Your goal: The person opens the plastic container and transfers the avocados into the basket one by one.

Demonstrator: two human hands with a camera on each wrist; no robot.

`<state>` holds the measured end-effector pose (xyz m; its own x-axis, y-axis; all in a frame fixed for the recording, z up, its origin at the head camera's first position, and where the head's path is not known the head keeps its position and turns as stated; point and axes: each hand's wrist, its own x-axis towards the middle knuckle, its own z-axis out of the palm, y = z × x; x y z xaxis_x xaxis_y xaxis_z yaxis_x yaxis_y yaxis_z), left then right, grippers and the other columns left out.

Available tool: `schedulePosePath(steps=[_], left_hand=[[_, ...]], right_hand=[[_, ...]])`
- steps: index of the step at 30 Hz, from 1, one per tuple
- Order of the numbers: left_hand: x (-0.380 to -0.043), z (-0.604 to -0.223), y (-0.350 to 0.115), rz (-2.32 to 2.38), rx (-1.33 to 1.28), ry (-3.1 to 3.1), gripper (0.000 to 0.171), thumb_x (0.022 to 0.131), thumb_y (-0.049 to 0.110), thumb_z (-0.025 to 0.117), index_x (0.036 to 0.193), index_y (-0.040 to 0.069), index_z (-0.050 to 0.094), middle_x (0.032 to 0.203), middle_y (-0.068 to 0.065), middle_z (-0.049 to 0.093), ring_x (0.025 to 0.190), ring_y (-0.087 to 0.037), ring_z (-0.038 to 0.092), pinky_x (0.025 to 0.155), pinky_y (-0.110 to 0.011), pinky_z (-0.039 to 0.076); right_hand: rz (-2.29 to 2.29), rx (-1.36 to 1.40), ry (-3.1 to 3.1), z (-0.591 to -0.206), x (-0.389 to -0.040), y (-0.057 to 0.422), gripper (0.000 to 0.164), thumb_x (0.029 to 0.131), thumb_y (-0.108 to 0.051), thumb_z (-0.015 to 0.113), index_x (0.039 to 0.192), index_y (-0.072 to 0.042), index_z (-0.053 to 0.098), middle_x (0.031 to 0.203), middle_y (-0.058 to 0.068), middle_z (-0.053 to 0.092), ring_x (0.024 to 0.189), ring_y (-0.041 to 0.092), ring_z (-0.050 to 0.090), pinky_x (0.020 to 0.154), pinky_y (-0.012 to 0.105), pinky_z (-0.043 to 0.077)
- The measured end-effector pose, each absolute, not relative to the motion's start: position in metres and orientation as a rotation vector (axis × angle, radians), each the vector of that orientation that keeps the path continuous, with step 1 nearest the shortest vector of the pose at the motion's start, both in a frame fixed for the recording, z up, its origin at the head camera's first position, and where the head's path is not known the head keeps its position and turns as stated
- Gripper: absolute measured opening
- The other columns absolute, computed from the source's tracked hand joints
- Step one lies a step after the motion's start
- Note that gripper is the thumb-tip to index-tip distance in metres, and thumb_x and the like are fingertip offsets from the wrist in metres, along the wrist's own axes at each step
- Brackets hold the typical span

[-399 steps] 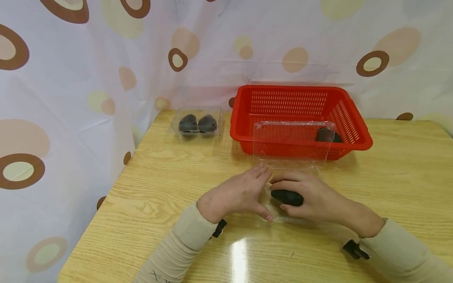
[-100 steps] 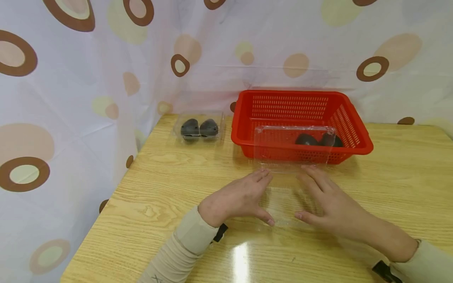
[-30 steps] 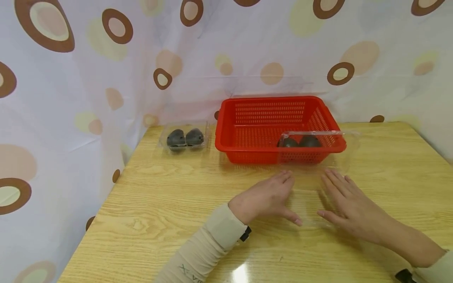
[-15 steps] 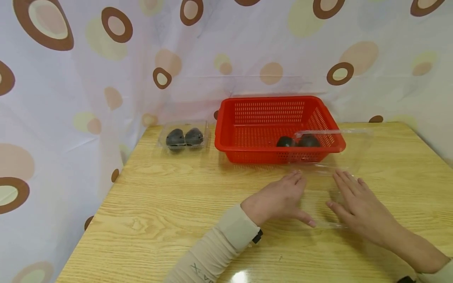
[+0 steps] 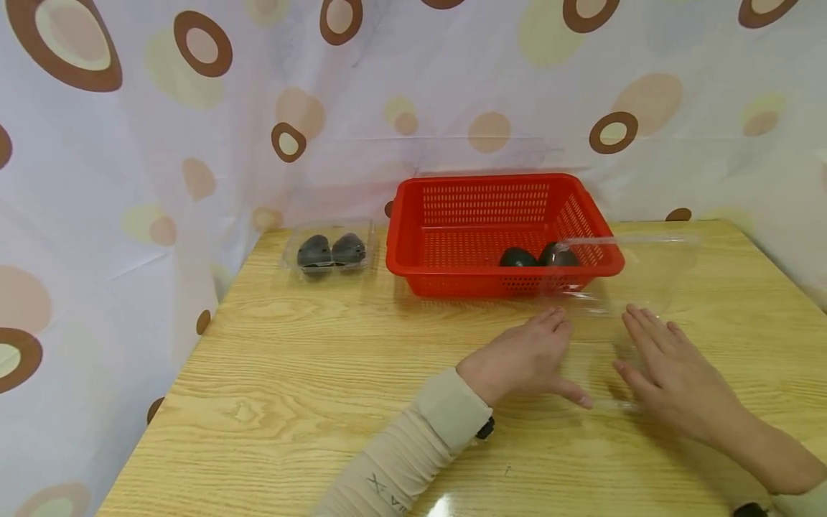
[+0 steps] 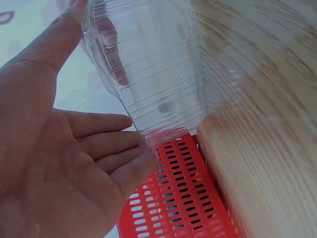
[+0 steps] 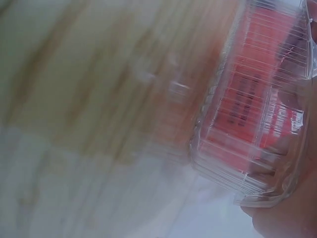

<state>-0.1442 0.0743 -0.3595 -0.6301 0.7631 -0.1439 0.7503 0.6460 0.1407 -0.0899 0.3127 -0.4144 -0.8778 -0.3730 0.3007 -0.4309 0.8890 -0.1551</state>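
A clear plastic clamshell box (image 5: 593, 370) lies on the wooden table with its lid (image 5: 652, 276) raised at the back. No contents show in its ribbed base. My left hand (image 5: 526, 359) is at the box's left end, thumb by the near edge and spread fingers touching the far corner. At the opposite end is my right hand (image 5: 685, 380), its fingers straight along the side. The left wrist view shows the ribbed wall (image 6: 158, 64) against the left fingertips. Right fingers show through the clear plastic (image 7: 237, 134) in the right wrist view.
A red perforated basket (image 5: 420, 283) stands behind the box, holding two dark avocados (image 5: 517, 257), one partly seen through the lid. At the back left is a closed clear clamshell (image 5: 332, 231) with two dark avocados (image 5: 314, 253) visible. A patterned curtain (image 5: 388, 86) hangs behind the table.
Earlier my right hand held an avocado over the box; later two avocados show in the basket. During the last second both hands and the open box have slid right. The head view has shifted.
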Motion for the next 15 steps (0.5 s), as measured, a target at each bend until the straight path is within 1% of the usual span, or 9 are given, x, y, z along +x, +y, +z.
schedulePosePath(steps=[2, 4, 6, 9, 10, 13, 15], left_hand=[[-0.144, -0.359, 0.079, 0.096, 1.225, 2.664, 0.105, 0.079, 0.077, 0.059, 0.155, 0.01, 0.031, 0.163, -0.003, 0.027, 0.153, -0.014, 0.02, 0.122, -0.02, 0.021], [-0.144, -0.359, 0.083, 0.088, 1.255, 2.673, 0.103, 0.079, 0.077, 0.058, 0.153, 0.009, 0.036, 0.162, -0.003, 0.029, 0.153, -0.015, 0.021, 0.122, -0.02, 0.022], [-0.144, -0.36, 0.086, 0.081, 1.294, 2.686, 0.098, 0.079, 0.077, 0.058, 0.148, 0.009, 0.042, 0.159, -0.004, 0.033, 0.152, -0.015, 0.024, 0.121, -0.02, 0.023], [-0.143, -0.361, 0.091, 0.078, 1.371, 2.712, 0.085, 0.079, 0.077, 0.059, 0.133, 0.011, 0.054, 0.149, -0.001, 0.043, 0.148, -0.015, 0.031, 0.117, -0.017, 0.031], [-0.143, -0.361, 0.092, 0.082, 1.388, 2.719, 0.081, 0.078, 0.077, 0.059, 0.128, 0.013, 0.056, 0.145, 0.0, 0.045, 0.146, -0.014, 0.033, 0.115, -0.016, 0.033], [-0.143, -0.362, 0.098, 0.08, 1.413, 2.735, 0.076, 0.078, 0.077, 0.059, 0.121, 0.015, 0.058, 0.138, 0.002, 0.048, 0.143, -0.012, 0.036, 0.108, -0.014, 0.04], [-0.143, -0.362, 0.102, 0.059, 1.438, 2.747, 0.074, 0.078, 0.077, 0.059, 0.118, 0.016, 0.059, 0.135, 0.003, 0.049, 0.142, -0.012, 0.037, 0.109, -0.014, 0.039]], right_hand=[[0.305, 0.601, -2.787, -0.415, -0.089, 0.316, 0.069, 0.102, -0.026, 0.054, 0.153, 0.009, 0.022, 0.159, 0.03, 0.024, 0.154, 0.033, 0.011, 0.126, 0.044, -0.005], [0.294, 0.599, -2.781, -0.415, -0.088, 0.32, 0.069, 0.102, -0.025, 0.053, 0.153, 0.009, 0.022, 0.159, 0.029, 0.024, 0.155, 0.031, 0.009, 0.126, 0.044, -0.005], [0.287, 0.599, -2.775, -0.415, -0.087, 0.325, 0.068, 0.102, -0.024, 0.052, 0.153, 0.01, 0.022, 0.159, 0.03, 0.023, 0.155, 0.029, 0.006, 0.126, 0.044, -0.005], [0.28, 0.603, -2.763, -0.416, -0.086, 0.331, 0.066, 0.103, -0.023, 0.051, 0.153, 0.011, 0.022, 0.159, 0.031, 0.023, 0.156, 0.024, 0.001, 0.126, 0.044, -0.005], [0.281, 0.601, -2.762, -0.415, -0.086, 0.332, 0.066, 0.103, -0.022, 0.051, 0.153, 0.01, 0.022, 0.159, 0.031, 0.023, 0.155, 0.021, -0.001, 0.126, 0.044, -0.006], [0.288, 0.589, -2.76, -0.415, -0.084, 0.338, 0.066, 0.102, -0.021, 0.052, 0.153, 0.009, 0.022, 0.158, 0.03, 0.025, 0.156, 0.02, 0.002, 0.127, 0.043, -0.005], [0.292, 0.58, -2.76, -0.415, -0.084, 0.342, 0.066, 0.102, -0.02, 0.052, 0.153, 0.009, 0.022, 0.158, 0.03, 0.025, 0.156, 0.023, 0.004, 0.126, 0.044, -0.004]])
